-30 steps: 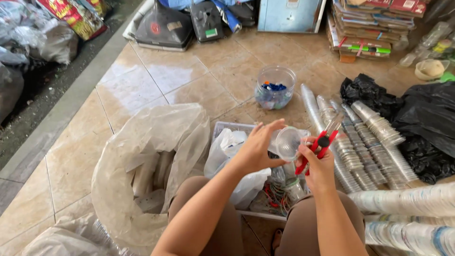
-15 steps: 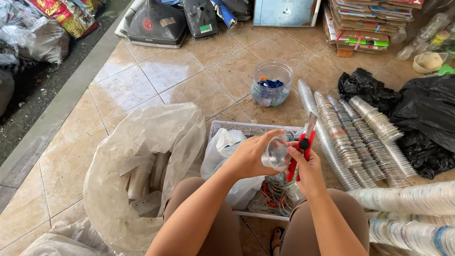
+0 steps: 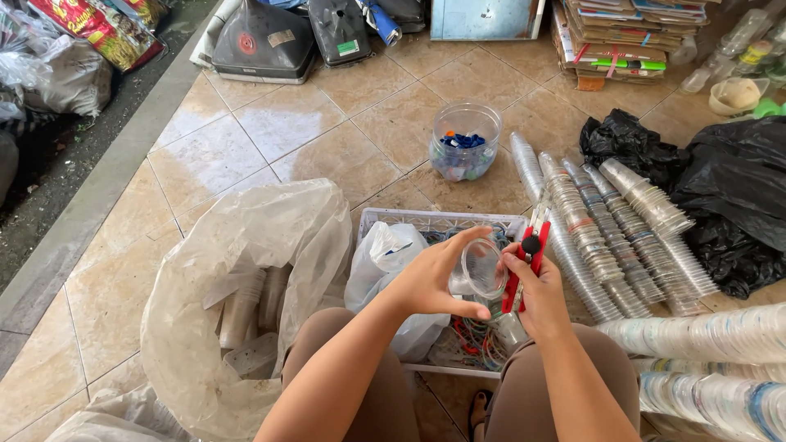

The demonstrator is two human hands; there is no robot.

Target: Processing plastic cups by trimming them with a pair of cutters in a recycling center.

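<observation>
My left hand [image 3: 434, 278] grips a clear plastic cup [image 3: 481, 267], its open mouth turned toward me, above a white plastic crate [image 3: 385, 216]. My right hand [image 3: 542, 295] holds red-handled scissors [image 3: 526, 260] upright, just right of the cup's rim. The crate holds a white plastic bag [image 3: 385, 254] and a tangle of coloured strips [image 3: 475, 337]. Both of my knees frame the crate from below.
A big clear sack [image 3: 237, 295] with cups inside lies at the left. Long stacks of nested clear cups [image 3: 598, 229] lie at the right, more [image 3: 704, 336] at lower right. A clear jar of blue caps [image 3: 465, 141] stands ahead. Black bags [image 3: 720, 188] sit far right.
The cup has been turned so its mouth faces me, and my hands have drawn slightly lower and closer together. The scissors stay upright beside the cup.
</observation>
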